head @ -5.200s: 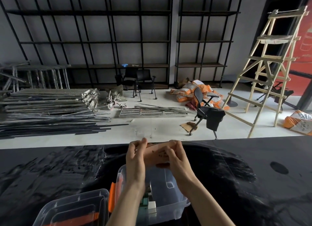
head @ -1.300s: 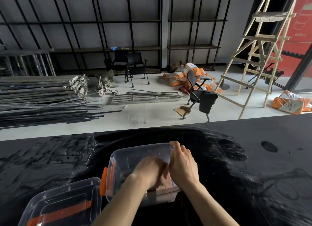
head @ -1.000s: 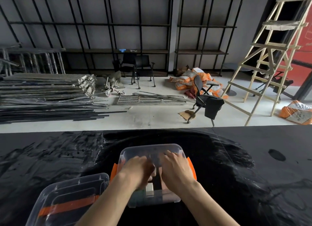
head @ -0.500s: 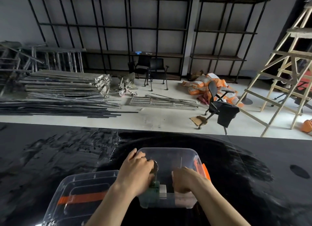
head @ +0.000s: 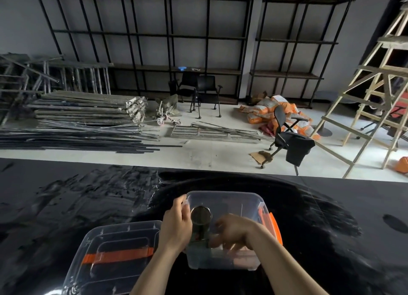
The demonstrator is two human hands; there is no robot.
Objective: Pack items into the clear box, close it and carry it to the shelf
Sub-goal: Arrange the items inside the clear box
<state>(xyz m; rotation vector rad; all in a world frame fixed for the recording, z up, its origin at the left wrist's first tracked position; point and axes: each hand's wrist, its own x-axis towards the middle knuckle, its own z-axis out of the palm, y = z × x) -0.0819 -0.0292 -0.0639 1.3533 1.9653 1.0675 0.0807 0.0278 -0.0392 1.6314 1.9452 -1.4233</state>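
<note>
The clear box [head: 249, 201] stands open on the black table, orange latch [head: 274, 228] on its right side. A dark can [head: 200, 215] stands upright inside it at the left. My left hand [head: 176, 226] grips the box's left wall right beside the can. My right hand [head: 234, 233] reaches into the box, blurred fingers spread downward onto a pinkish packet [head: 246, 254] at the bottom. The clear lid [head: 123, 233] with an orange handle strip [head: 117, 255] lies on the table to the left of the box, touching it.
The black table [head: 331, 228] ends at a far edge toward a white floor. Beyond it are stacked metal bars [head: 84, 118], an office chair [head: 287, 138], orange sacks [head: 269, 111] and a wooden ladder [head: 375, 91]. Black shelving [head: 176, 67] lines the back wall.
The pinkish packet I held above the box went down into it. My left hand slid from inside the box to its left wall, and the can now shows upright. The view drifted left.
</note>
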